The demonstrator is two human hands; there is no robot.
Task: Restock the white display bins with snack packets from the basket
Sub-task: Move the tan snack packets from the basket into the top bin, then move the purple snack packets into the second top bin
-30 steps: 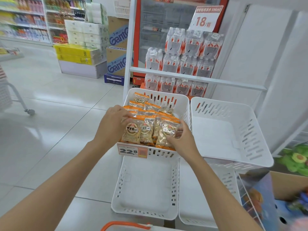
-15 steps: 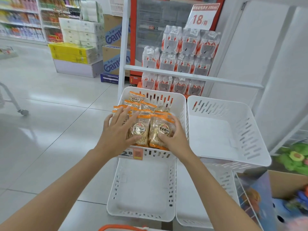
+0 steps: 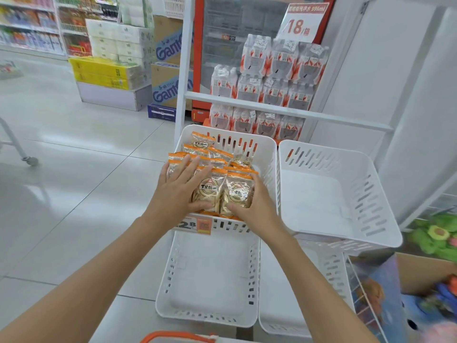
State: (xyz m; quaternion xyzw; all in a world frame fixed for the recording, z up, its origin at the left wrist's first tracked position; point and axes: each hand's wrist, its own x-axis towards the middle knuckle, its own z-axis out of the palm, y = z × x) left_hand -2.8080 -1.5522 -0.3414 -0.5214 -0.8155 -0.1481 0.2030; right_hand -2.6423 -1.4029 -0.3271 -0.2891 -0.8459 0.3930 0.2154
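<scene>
White slotted plastic makes up the display bins on a white rack (image 3: 284, 111), which stands on a glossy pale tiled floor (image 3: 74, 169) in a shop aisle. Wrapped water-bottle packs (image 3: 272, 78) are stacked behind it and cardboard boxes (image 3: 170, 70) to the far left. The snack packets (image 3: 237, 191) fill the upper left bin (image 3: 273, 154). The upper right bin (image 3: 321, 194) and the lower bin (image 3: 210, 280) hold none. An orange basket handle (image 3: 173, 335) shows at the bottom edge. The left hand (image 3: 178, 191) lies flat on the packets, fingers spread. The right hand (image 3: 257, 209) curls round the front right packet. A second ago the left hand was curled over the packets and the price tag (image 3: 195, 224) was fully visible; now the wrist covers part of it.
</scene>
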